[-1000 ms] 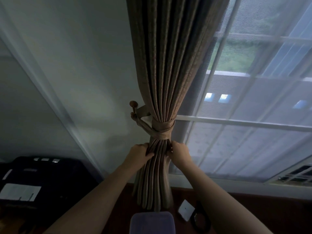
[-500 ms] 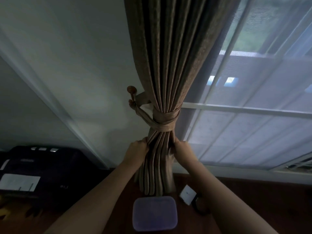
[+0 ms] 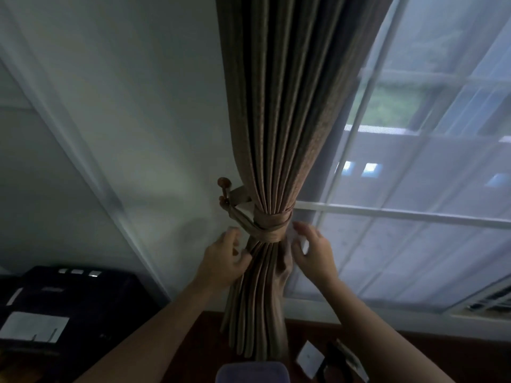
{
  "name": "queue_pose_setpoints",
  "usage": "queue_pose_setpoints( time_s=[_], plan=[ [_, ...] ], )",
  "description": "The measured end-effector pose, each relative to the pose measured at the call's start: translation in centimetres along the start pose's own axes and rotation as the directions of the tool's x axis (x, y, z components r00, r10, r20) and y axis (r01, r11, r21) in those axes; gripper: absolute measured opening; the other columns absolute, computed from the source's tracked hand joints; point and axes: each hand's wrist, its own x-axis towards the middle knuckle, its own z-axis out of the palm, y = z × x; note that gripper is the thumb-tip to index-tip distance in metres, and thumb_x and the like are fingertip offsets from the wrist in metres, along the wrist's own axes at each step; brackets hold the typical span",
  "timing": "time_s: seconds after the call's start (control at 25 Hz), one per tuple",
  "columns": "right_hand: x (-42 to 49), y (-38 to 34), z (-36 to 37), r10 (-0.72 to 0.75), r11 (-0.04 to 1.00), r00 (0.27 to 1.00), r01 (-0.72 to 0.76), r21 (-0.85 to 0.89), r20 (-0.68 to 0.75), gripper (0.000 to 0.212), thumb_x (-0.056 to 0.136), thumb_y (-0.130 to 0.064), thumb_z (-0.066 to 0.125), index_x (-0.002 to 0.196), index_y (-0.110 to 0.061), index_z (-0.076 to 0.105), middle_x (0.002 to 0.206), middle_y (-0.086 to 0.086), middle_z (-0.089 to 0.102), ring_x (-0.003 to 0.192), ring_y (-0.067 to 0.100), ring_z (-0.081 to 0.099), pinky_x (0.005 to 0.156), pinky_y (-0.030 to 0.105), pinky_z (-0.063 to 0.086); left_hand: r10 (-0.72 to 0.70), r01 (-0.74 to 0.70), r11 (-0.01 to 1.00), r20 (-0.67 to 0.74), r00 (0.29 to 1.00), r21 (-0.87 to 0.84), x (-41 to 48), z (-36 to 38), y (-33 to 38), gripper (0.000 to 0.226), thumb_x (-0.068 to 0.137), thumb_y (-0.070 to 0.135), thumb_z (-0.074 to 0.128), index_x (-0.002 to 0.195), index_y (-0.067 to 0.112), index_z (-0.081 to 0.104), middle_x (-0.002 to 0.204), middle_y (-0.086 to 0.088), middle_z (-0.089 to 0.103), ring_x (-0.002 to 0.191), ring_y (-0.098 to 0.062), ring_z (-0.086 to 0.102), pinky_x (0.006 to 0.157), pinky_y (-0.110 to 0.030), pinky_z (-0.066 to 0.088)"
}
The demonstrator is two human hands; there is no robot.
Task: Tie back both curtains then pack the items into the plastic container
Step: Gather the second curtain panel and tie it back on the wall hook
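Observation:
A brown pleated curtain (image 3: 279,120) hangs at the window's left edge, gathered by a matching tieback (image 3: 272,226) looped to a wooden wall hook (image 3: 224,186). My left hand (image 3: 225,259) hovers at the curtain's left side just below the tieback, fingers loosely spread and holding nothing. My right hand (image 3: 312,250) is beside the curtain's right side, fingers spread, apart from the fabric. A lidded plastic container (image 3: 253,373) sits on the dark surface directly below the curtain.
A white card (image 3: 309,357) and a dark looped item (image 3: 336,363) lie right of the container. A black device (image 3: 74,302) with white labels stands at the lower left. A sheer curtain (image 3: 414,217) covers the window panes on the right.
Both hands have let go of the curtain folds below the tieback and opened, moving slightly outward and up. The view has tilted upward a little.

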Motion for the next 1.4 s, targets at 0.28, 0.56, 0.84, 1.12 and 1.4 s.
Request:
queue_pose_setpoints(
  time_s=[0.28,0.56,0.84,1.12,1.4],
  plan=[
    [2.3,-3.6,-4.3,-0.590,0.767,0.807,0.550,-0.332,-0.024,0.019,0.083,-0.030,0.061,0.092,-0.016,0.070,0.093,0.002,0.067,0.082,0.021,0.065,0.060,0.031,0.054,0.395,-0.410,0.895,0.113,0.912,0.176,3.5,-4.0,1.3,0.037,0.089,0.041,0.043,0.100,0.011,0.061,0.099,-0.005,0.061,0.087,-0.018,0.058,0.071,-0.037,0.052],
    [2.4,-6.0,-4.8,-0.491,0.719,0.868,0.452,-0.527,0.075,0.027,0.081,-0.036,0.044,0.079,-0.027,0.069,0.085,-0.006,0.065,0.070,0.016,0.065,0.042,0.027,0.047,0.360,-0.401,0.906,0.253,0.898,0.132,5.3,-5.6,3.0,0.026,0.093,0.032,0.043,0.093,0.010,0.057,0.096,-0.005,0.058,0.082,-0.023,0.056,0.067,-0.031,0.042],
    [2.4,-6.1,-4.4,-0.378,0.823,0.925,0.354,-0.445,0.038,0.010,0.082,-0.028,0.062,0.084,-0.019,0.062,0.092,-0.002,0.061,0.079,0.022,0.060,0.041,0.034,0.047,0.457,-0.454,0.870,0.031,0.889,0.192,5.0,-5.2,3.0,0.028,0.087,0.035,0.043,0.086,0.012,0.059,0.083,-0.005,0.065,0.073,-0.020,0.058,0.060,-0.030,0.046],
    [3.4,-6.2,-6.7,-0.560,0.738,0.827,0.472,-0.482,-0.048,0.023,0.085,-0.031,0.050,0.081,-0.018,0.068,0.081,-0.001,0.066,0.065,0.021,0.063,0.042,0.027,0.046,0.579,-0.561,0.811,-0.084,0.811,0.165,5.9,-6.0,3.3,0.021,0.087,0.021,0.054,0.089,0.007,0.069,0.085,-0.007,0.066,0.081,-0.013,0.053,0.071,-0.024,0.047],
    [5.0,-8.7,-8.2,-0.296,0.760,0.929,0.369,-0.535,0.221,0.025,0.090,-0.042,0.051,0.096,-0.027,0.071,0.112,-0.007,0.061,0.088,0.022,0.066,0.064,0.034,0.052,0.587,-0.590,0.786,0.078,0.806,0.183,6.5,-7.6,4.5,0.028,0.087,0.029,0.048,0.088,0.010,0.069,0.090,-0.008,0.067,0.082,-0.022,0.061,0.066,-0.036,0.054]
  ],
)
